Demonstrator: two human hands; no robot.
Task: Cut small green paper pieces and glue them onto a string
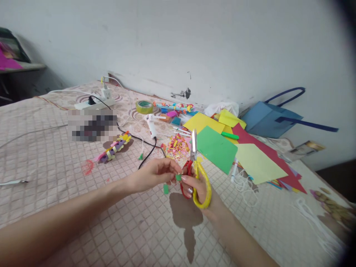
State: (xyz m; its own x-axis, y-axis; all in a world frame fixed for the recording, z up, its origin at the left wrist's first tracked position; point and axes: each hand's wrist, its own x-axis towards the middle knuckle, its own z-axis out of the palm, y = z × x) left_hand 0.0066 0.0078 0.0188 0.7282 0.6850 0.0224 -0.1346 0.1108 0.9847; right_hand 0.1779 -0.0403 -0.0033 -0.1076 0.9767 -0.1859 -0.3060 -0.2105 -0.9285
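Note:
My left hand (160, 172) is closed in a pinch at a small green paper piece (178, 177). The fingertips of my right hand (198, 184) meet the same piece from the other side. Hooked in my right hand is a pair of scissors (194, 150) with yellow and red handles, its blades pointing up and away and looking closed. Below my left fingers is another small green piece (166, 189), which seems to lie on the quilted cloth (133, 230). The shadow of my right hand and the scissors falls on the cloth.
Beyond my hands are a white glue gun (151, 128) with a black cord, paper scraps (177, 146) and green tape (144, 106). Coloured sheets (215, 148), white string (244, 189) and a blue bag (269, 118) lie right. A decorated paper craft (114, 149) and power strip (96, 105) lie left.

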